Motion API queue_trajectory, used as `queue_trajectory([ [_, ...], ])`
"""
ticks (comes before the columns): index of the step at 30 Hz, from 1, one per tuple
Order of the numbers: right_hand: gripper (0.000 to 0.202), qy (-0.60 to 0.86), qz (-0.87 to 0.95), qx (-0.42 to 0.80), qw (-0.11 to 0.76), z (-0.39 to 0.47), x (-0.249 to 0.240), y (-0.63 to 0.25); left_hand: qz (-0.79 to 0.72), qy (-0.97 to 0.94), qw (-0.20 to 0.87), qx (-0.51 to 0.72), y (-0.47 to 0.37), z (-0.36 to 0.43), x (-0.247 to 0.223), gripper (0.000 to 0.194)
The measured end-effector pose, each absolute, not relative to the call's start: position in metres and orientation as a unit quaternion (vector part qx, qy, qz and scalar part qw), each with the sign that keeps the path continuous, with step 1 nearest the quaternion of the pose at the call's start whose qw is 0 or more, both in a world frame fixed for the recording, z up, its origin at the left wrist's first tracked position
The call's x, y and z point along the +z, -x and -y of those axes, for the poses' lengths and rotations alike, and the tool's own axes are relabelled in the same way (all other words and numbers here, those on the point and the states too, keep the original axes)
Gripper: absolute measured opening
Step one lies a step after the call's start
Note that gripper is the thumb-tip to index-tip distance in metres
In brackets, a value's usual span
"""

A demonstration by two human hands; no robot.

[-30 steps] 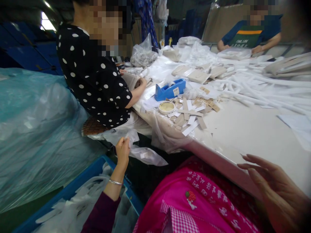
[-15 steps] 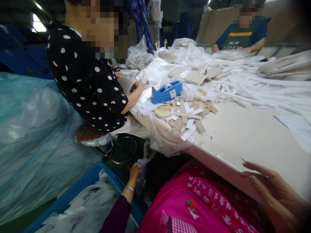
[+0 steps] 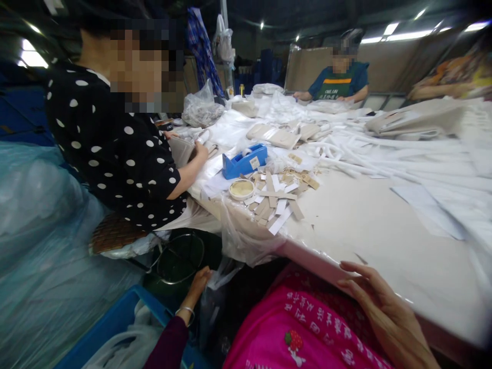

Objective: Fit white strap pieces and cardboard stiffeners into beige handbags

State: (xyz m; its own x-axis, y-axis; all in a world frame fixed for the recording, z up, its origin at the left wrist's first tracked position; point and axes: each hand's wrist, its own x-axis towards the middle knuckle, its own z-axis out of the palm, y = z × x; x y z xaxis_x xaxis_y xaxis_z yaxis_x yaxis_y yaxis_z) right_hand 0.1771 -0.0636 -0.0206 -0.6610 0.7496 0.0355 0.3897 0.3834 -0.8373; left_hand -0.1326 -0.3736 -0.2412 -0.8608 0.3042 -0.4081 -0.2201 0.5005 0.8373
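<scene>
Below the table edge at lower centre, my left hand is closed on a clear plastic bag; a bracelet and dark purple sleeve show behind it. How its fingers grip the film is partly hidden. My right hand rests at the near edge of the white table, fingers stretched out and apart, with nothing visible in it. A small dark sliver lies on the tabletop just beyond those fingertips. My pink apron covers my lap between the two hands.
A blue tape dispenser, a round tape roll and scattered paper strips lie ahead. White straps spread rightward. A blue crate stands lower left. One co-worker sits at left, another across.
The view has swung to the right, so the table things appear further left. My right hand has slid left along the table edge. My left hand keeps hold of the plastic bag.
</scene>
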Motion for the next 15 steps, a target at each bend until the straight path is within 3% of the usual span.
queue_trajectory([
  [7,0.038,0.366,0.792,0.439,0.217,0.064,-0.032,-0.178,-0.829,-0.238,0.322,0.390,0.167,0.332,-0.241,0.032],
  [15,0.036,0.360,0.783,0.463,0.210,0.066,-0.034,-0.170,-0.828,-0.324,0.364,0.277,0.148,0.345,-0.245,0.037],
])
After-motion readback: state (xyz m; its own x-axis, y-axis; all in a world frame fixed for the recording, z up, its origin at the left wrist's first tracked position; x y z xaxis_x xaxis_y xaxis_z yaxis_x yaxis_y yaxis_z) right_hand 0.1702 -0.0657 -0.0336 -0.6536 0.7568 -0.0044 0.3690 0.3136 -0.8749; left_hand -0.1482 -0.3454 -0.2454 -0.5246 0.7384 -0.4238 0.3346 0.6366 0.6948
